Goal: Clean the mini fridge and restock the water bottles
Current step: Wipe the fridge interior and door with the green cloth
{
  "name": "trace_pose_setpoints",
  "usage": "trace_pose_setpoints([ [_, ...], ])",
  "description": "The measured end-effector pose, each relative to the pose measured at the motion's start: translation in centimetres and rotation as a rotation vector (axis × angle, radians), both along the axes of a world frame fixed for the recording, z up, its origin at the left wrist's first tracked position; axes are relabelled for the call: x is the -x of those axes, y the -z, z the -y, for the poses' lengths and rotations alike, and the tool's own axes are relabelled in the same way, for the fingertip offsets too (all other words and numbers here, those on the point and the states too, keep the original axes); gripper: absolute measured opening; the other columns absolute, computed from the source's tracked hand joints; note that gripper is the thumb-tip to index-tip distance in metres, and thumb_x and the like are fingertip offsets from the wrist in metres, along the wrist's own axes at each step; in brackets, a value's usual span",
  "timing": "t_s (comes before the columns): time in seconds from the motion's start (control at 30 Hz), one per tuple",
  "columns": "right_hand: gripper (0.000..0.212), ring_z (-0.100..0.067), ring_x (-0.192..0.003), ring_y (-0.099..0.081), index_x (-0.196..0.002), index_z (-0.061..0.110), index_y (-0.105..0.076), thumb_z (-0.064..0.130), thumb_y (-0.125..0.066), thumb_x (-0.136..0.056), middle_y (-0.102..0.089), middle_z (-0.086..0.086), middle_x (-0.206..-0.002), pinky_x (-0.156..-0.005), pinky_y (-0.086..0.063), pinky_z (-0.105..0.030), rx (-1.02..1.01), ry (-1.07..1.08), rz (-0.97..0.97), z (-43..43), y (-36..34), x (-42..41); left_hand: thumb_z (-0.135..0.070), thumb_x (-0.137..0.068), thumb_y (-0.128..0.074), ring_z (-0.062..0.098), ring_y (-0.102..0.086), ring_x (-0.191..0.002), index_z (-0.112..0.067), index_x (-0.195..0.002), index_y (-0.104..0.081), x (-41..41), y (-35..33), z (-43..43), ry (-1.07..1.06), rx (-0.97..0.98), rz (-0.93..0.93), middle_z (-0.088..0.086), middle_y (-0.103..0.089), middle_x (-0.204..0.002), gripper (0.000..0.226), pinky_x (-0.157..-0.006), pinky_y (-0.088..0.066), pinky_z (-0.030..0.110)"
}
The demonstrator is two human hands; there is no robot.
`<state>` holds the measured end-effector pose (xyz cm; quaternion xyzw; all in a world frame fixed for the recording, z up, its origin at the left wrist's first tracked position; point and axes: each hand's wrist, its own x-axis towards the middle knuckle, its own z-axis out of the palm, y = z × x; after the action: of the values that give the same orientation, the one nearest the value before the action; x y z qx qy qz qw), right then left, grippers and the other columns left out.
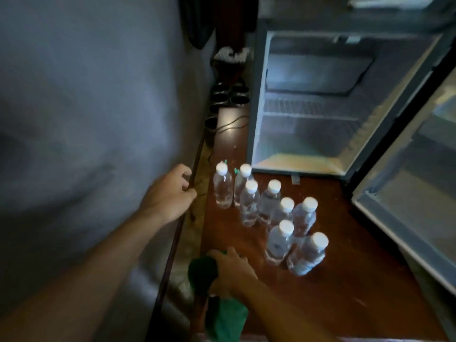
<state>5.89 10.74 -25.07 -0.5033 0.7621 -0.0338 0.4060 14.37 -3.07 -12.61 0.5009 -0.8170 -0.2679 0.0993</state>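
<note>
The mini fridge [259,95] stands on a dark wooden counter [345,280] with its door [407,218] swung open to the right; its inside shows a wire shelf and no bottles. Several clear water bottles [278,233] with white caps stand grouped on the counter in front of it. My right hand [232,270] is closed on a green cloth [204,272] at the counter's near left edge. My left hand [167,193] rests on the counter's left rim next to the wall, fingers curled over the edge.
A grey wall [86,119] runs along the left. Dark cups [229,95] and a black cable [234,122] sit on the counter left of the fridge, behind the bottles. More green cloth [227,319] hangs at the bottom edge.
</note>
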Motion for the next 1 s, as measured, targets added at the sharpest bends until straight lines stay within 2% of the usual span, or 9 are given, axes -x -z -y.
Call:
trace_pose_setpoints([
  [0.17,0.080,-0.034,-0.123,-0.045,-0.138,0.035,-0.036,0.036,-0.078,-0.070,-0.039,-0.009,-0.139,-0.098,-0.046,-0.046,0.352,0.089,-0.055,2.9,-14.1,5.1,-0.021,-0.086,-0.061,0.026,-0.062,-0.095,-0.024,-0.117,-0.054,3.7,-10.3,1.8,0.010,0.193,-0.260,-0.005,-0.064,-0.096,0.032,-0.084,-0.046,0.032],
  [0.27,0.081,-0.031,-0.105,-0.055,-0.135,0.036,-0.037,0.039,-0.079,-0.066,-0.049,-0.010,-0.124,-0.082,-0.049,-0.036,0.515,0.199,-0.165,3.2,-21.4,9.0,-0.025,-0.087,-0.061,0.021,-0.059,-0.095,-0.026,-0.117,-0.053,6.8,-14.0,1.2,0.091,0.256,-0.330,-0.007,-0.062,-0.097,0.031,-0.080,-0.043,0.031],
  [0.37,0.081,-0.036,-0.107,-0.053,-0.135,0.038,-0.034,0.041,-0.077,-0.066,-0.045,-0.011,-0.124,-0.086,-0.051,-0.042,0.623,0.350,-0.274,3.0,-25.3,13.4,-0.030,-0.087,-0.063,0.018,-0.056,-0.100,-0.028,-0.122,-0.050,9.8,-15.4,0.4,0.171,0.281,-0.340,-0.007,-0.058,-0.107,0.037,-0.079,-0.041,0.030],
  [0.57,0.073,-0.045,-0.113,-0.046,-0.132,0.044,-0.032,0.038,-0.074,-0.072,-0.037,-0.010,-0.130,-0.089,-0.049,-0.047,0.646,0.548,-0.444,2.9,-24.6,22.0,-0.038,-0.092,-0.058,0.024,-0.051,-0.113,-0.026,-0.130,-0.045,15.8,-15.3,1.1,0.275,0.323,-0.279,0.002,-0.051,-0.122,0.042,-0.091,-0.044,0.038],
  [0.67,0.073,-0.044,-0.117,-0.042,-0.135,0.044,-0.032,0.034,-0.072,-0.074,-0.034,-0.010,-0.135,-0.092,-0.045,-0.048,0.630,0.625,-0.441,3.7,-22.8,26.3,-0.046,-0.093,-0.052,0.026,-0.044,-0.124,-0.027,-0.134,-0.042,19.8,-15.8,2.8,0.273,0.359,-0.242,0.003,-0.046,-0.132,0.046,-0.100,-0.042,0.044],
  [0.83,0.081,-0.044,-0.120,-0.042,-0.140,0.046,-0.024,0.036,-0.072,-0.075,-0.030,-0.010,-0.141,-0.095,-0.043,-0.048,0.625,0.722,-0.415,6.8,-19.3,34.1,-0.049,-0.097,-0.040,0.026,-0.039,-0.128,-0.023,-0.139,-0.041,28.1,-17.2,6.4,0.269,0.511,-0.225,0.005,-0.046,-0.136,0.049,-0.104,-0.036,0.041],
  [0.93,0.084,-0.044,-0.119,-0.045,-0.142,0.049,-0.016,0.040,-0.070,-0.078,-0.032,-0.012,-0.141,-0.095,-0.045,-0.049,0.631,0.721,-0.420,10.0,-17.4,38.3,-0.050,-0.099,-0.030,0.025,-0.042,-0.127,-0.025,-0.140,-0.040,33.1,-17.3,9.0,0.335,0.596,-0.104,0.004,-0.052,-0.134,0.049,-0.105,-0.029,0.040],
  [1.0,0.083,-0.043,-0.118,-0.048,-0.142,0.052,-0.015,0.044,-0.068,-0.079,-0.037,-0.013,-0.141,-0.095,-0.047,-0.048,0.655,0.702,-0.390,12.6,-15.6,41.0,-0.052,-0.098,-0.021,0.023,-0.037,-0.134,-0.033,-0.140,-0.039,35.9,-17.2,11.1,0.368,0.591,0.043,0.002,-0.049,-0.140,0.049,-0.113,-0.017,0.046],
])
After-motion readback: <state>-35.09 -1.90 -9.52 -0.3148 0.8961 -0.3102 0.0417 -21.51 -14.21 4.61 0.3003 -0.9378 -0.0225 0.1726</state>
